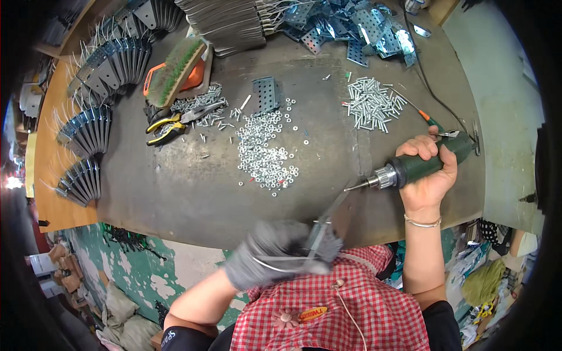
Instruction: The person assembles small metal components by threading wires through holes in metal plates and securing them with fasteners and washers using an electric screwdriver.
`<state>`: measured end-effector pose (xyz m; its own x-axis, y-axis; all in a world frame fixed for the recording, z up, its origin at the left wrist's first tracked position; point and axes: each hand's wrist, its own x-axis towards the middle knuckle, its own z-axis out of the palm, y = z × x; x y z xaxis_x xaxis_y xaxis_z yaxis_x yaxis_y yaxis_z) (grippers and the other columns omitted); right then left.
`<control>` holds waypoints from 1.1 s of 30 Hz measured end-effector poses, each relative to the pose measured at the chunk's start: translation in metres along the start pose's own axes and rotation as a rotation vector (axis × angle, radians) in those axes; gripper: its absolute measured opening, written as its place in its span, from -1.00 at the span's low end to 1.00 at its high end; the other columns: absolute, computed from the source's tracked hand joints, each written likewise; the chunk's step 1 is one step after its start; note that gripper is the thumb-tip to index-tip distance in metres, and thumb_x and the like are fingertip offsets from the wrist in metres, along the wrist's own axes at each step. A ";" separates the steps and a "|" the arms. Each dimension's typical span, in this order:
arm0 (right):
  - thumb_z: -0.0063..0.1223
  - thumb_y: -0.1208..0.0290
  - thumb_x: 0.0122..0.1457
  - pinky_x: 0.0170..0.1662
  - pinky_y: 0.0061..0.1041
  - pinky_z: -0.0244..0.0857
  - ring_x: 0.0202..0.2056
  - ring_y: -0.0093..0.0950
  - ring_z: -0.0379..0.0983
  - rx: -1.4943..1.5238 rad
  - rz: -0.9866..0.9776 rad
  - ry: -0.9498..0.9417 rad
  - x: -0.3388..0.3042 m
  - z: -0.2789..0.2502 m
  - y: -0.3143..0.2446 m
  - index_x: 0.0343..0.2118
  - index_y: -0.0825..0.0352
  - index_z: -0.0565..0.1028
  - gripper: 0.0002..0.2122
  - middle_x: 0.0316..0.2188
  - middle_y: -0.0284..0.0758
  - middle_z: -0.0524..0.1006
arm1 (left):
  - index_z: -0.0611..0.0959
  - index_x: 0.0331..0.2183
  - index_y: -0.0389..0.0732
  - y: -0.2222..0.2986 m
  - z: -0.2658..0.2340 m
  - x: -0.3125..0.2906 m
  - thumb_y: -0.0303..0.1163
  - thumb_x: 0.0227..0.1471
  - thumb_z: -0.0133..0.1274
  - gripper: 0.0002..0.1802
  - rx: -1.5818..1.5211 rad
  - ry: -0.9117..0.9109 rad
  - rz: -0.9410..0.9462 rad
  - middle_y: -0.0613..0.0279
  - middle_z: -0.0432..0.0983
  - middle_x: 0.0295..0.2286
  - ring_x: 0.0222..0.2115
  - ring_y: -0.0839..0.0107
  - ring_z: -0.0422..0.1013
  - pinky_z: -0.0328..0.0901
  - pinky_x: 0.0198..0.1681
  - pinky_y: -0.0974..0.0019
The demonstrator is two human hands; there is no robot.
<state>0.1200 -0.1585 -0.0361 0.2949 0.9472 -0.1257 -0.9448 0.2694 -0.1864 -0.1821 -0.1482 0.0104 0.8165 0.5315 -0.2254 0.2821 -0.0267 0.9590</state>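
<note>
My left hand (269, 248), in a grey glove and smeared by motion, is closed around a thin metal bracket (319, 235) just in front of the table's near edge. A pale wire (272, 258) loops beside that hand. My right hand (430, 190), bare, grips a green power screwdriver (420, 168) over the table's right side. Its bit points left, close to the upper end of the bracket; whether they touch I cannot tell. A heap of nuts (263, 152) lies mid-table, and a pile of screws (374, 104) lies beyond the screwdriver.
Fanned stacks of metal brackets with wires (88, 128) line the left side. Pliers (181, 120) and a green-bristled brush (177, 70) lie nearby. Perforated plates (363, 29) are heaped at the back. A black cable (430, 82) runs down the right, past an orange-tipped screwdriver (429, 119).
</note>
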 end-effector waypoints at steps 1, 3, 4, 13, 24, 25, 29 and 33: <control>0.10 0.45 0.05 -0.15 -0.43 0.20 -0.42 -0.56 0.26 0.005 -0.002 0.003 0.000 0.002 0.006 -0.11 0.31 0.45 -0.70 -0.50 -0.45 0.33 | 0.55 -0.10 -0.20 -0.003 0.019 0.004 -0.22 -0.11 0.35 -0.47 0.236 0.105 0.054 0.07 0.54 -0.27 -0.27 0.20 0.52 0.43 -0.29 0.21; 0.10 0.45 0.04 -0.14 -0.43 0.20 -0.42 -0.56 0.26 0.011 -0.003 0.011 -0.001 0.002 0.013 -0.11 0.31 0.45 -0.69 -0.50 -0.45 0.32 | 0.57 -0.32 -0.18 0.006 0.043 0.018 -0.22 0.03 0.18 -0.74 0.520 0.222 -0.074 0.05 0.47 -0.37 -0.39 0.02 0.47 0.40 -0.33 0.06; 0.10 0.45 0.04 -0.15 -0.43 0.19 -0.42 -0.55 0.25 -0.007 -0.018 0.007 -0.001 0.001 0.015 -0.11 0.31 0.45 -0.69 -0.50 -0.44 0.32 | 0.57 -0.32 -0.18 0.002 0.041 0.021 -0.22 0.03 0.18 -0.74 0.523 0.222 -0.075 0.05 0.47 -0.37 -0.39 0.02 0.47 0.40 -0.33 0.06; 0.08 0.45 0.04 -0.16 -0.41 0.17 -0.42 -0.53 0.24 -0.043 -0.045 0.004 -0.002 0.001 0.013 -0.11 0.31 0.44 -0.70 -0.50 -0.42 0.33 | 0.64 -0.36 -0.19 -0.014 -0.026 0.044 -0.46 -0.10 0.09 -0.84 1.258 0.259 0.240 0.11 0.44 -0.43 -0.43 0.12 0.43 0.36 -0.42 0.11; 0.08 0.43 0.03 -0.19 -0.51 0.16 -0.46 -0.59 0.22 0.048 -0.114 0.033 -0.037 -0.004 -0.005 -0.17 0.30 0.47 -0.74 -0.52 -0.50 0.30 | 0.62 -0.32 -0.25 -0.023 0.001 0.031 -0.45 -0.10 0.29 -0.76 0.253 0.292 0.145 0.22 0.48 -0.44 -0.48 0.47 0.44 0.37 -0.38 0.43; 0.09 0.44 0.03 -0.20 -0.51 0.16 -0.46 -0.59 0.23 0.046 -0.136 0.067 -0.041 -0.002 -0.006 -0.17 0.29 0.47 -0.74 -0.53 -0.49 0.31 | 0.62 -0.29 -0.25 -0.028 0.016 0.027 -0.45 -0.06 0.28 -0.77 0.030 0.399 0.049 0.30 0.48 -0.45 -0.49 0.56 0.39 0.34 -0.38 0.46; 0.09 0.45 0.02 -0.21 -0.50 0.16 -0.46 -0.58 0.24 0.025 -0.135 0.111 -0.047 -0.007 -0.006 -0.17 0.29 0.47 -0.73 -0.52 -0.49 0.32 | 0.63 -0.26 -0.25 -0.027 0.045 0.034 -0.47 0.02 0.24 -0.81 -0.346 0.561 -0.022 0.46 0.50 -0.45 -0.47 0.73 0.30 0.29 -0.36 0.54; 0.09 0.46 0.02 -0.21 -0.50 0.16 -0.46 -0.58 0.24 0.028 -0.141 0.125 -0.046 -0.006 -0.003 -0.17 0.30 0.47 -0.74 -0.52 -0.49 0.34 | 0.63 -0.26 -0.27 -0.029 0.052 0.036 -0.50 0.04 0.22 -0.82 -0.412 0.597 0.002 0.45 0.52 -0.43 -0.44 0.74 0.33 0.31 -0.33 0.55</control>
<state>0.1097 -0.2039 -0.0353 0.4381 0.8713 -0.2212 -0.8961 0.4040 -0.1836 -0.1350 -0.1723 -0.0348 0.3690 0.9067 -0.2045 -0.0273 0.2305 0.9727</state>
